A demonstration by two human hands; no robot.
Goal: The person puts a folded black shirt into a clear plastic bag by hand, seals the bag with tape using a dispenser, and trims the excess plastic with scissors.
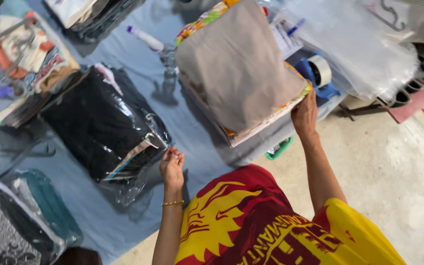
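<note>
My left hand (172,166) pinches the open edge of a clear plastic bag (143,142) that wraps a stack of black folded garments (96,122) on the blue cloth. My right hand (304,115) grips the near corner of a stack of folded clothes (239,68), topped by a tan-grey piece with floral fabric showing underneath. That stack is tilted up off the blue cloth. A gold bracelet circles my left wrist.
A blue sheet (187,132) covers the work area. More bagged clothes (25,216) lie at lower left, mixed garments (25,54) at upper left. A blue tape dispenser (320,73), a spray bottle (145,39), clear bags (364,44) and concrete floor (393,167) lie to the right.
</note>
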